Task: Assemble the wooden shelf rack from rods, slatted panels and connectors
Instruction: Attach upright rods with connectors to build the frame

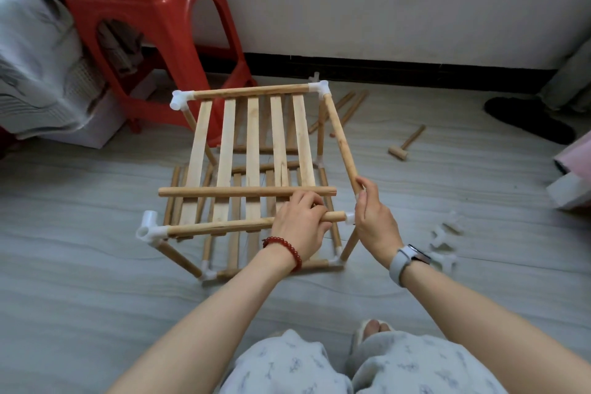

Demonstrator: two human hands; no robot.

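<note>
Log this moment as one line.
left hand grips front wooden rod | right hand holds slanted side rod | near-right corner unjoined

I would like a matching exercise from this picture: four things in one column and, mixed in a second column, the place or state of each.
Things:
1. left hand
2. right hand
3. small mallet
4. red stool

Places or states:
A. lies on the floor at the right
B. grips the front rod of the rack
C. stands at the wall, behind the rack
D. holds the end of the side rod

Pairs: 1-B, 2-D, 3-A, 4-C
</note>
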